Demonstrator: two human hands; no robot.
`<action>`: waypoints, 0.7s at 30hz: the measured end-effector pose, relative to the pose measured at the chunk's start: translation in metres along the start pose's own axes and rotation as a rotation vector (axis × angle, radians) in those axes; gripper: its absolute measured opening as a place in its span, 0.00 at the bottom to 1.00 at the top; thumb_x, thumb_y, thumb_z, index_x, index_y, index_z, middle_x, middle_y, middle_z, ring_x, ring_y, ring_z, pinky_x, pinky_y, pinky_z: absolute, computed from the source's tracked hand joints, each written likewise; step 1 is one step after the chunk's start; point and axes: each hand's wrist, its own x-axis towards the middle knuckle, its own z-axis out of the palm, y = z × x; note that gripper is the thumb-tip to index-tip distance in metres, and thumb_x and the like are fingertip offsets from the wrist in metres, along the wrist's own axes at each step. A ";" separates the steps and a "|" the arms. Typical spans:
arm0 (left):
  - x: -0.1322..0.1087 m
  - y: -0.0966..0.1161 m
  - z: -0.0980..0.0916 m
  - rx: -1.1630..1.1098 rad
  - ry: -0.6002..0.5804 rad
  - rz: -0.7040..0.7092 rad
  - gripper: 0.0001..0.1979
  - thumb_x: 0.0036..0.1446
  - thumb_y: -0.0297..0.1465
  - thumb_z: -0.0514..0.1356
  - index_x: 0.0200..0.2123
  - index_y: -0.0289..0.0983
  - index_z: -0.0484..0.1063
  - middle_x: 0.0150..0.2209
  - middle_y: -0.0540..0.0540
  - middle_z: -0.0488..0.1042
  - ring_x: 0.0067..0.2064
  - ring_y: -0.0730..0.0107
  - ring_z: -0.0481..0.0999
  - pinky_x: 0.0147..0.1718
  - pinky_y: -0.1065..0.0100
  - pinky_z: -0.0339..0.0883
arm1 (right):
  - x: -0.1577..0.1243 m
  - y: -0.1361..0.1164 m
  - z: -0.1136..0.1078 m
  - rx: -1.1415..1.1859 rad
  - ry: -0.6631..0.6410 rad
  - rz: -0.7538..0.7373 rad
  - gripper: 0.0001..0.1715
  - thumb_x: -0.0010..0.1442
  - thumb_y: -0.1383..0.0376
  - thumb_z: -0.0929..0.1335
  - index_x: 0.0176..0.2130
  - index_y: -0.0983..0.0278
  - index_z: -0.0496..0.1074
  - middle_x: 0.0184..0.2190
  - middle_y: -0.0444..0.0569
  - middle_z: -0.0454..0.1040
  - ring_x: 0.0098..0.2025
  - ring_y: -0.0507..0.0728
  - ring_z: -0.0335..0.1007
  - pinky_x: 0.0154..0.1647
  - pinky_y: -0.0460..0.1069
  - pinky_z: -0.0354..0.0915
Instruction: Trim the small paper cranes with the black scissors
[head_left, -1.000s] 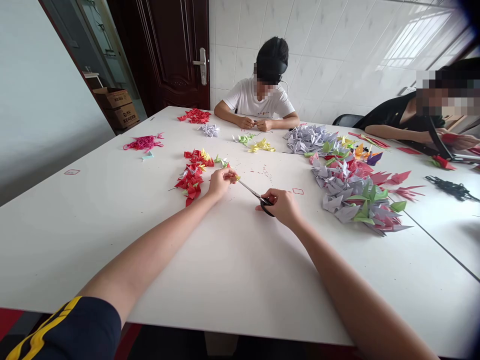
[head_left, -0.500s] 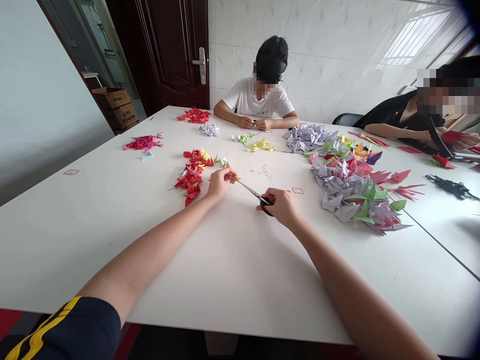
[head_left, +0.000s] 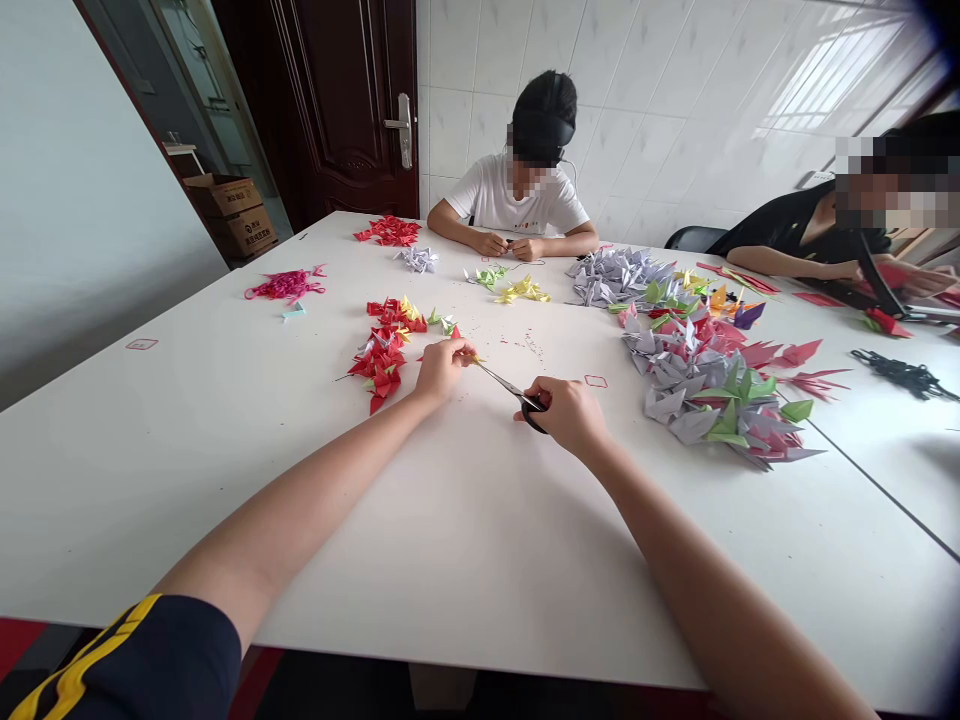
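Observation:
My right hand (head_left: 564,412) is closed round the black handles of a pair of scissors (head_left: 504,382), whose blades point to the upper left. At their tips, my left hand (head_left: 442,370) pinches a small yellow paper piece (head_left: 480,360); most of it is hidden by the fingers. The blades look nearly together, touching or very close to the yellow paper. Just left of my left hand lies a cluster of red folded paper cranes (head_left: 382,365), mixed with yellow and white ones. A red paper tip shows behind my fingers.
A large heap of grey, pink and green paper cranes (head_left: 705,370) lies to the right, near a black cord bundle (head_left: 904,373). Pink knotted cord (head_left: 286,285) sits at left. Two people work at the far side. Paper scraps (head_left: 529,345) dot the white table (head_left: 420,540).
Both hands and the scissors stay almost in place, with only a slight shift at the left fingertips. The person at far right has moved a red paper slightly.

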 end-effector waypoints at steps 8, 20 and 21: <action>0.000 0.000 0.001 0.002 0.007 -0.016 0.16 0.45 0.17 0.49 0.29 0.35 0.74 0.30 0.47 0.77 0.33 0.71 0.77 0.34 0.72 0.68 | 0.000 -0.001 0.000 -0.048 0.000 -0.027 0.07 0.47 0.62 0.71 0.28 0.59 0.70 0.21 0.40 0.71 0.24 0.52 0.61 0.24 0.46 0.50; -0.001 0.000 0.001 0.083 0.002 0.042 0.12 0.47 0.20 0.54 0.29 0.35 0.76 0.30 0.46 0.76 0.32 0.69 0.74 0.35 0.69 0.67 | -0.002 -0.011 -0.007 -0.094 -0.028 0.011 0.04 0.47 0.67 0.69 0.28 0.59 0.69 0.23 0.41 0.74 0.25 0.52 0.62 0.25 0.46 0.49; -0.001 0.000 0.002 0.088 0.004 0.049 0.10 0.48 0.21 0.55 0.29 0.35 0.76 0.31 0.46 0.76 0.33 0.69 0.74 0.34 0.69 0.67 | -0.002 -0.012 -0.007 -0.093 -0.025 0.018 0.04 0.47 0.67 0.69 0.28 0.59 0.69 0.23 0.41 0.74 0.26 0.52 0.62 0.25 0.46 0.49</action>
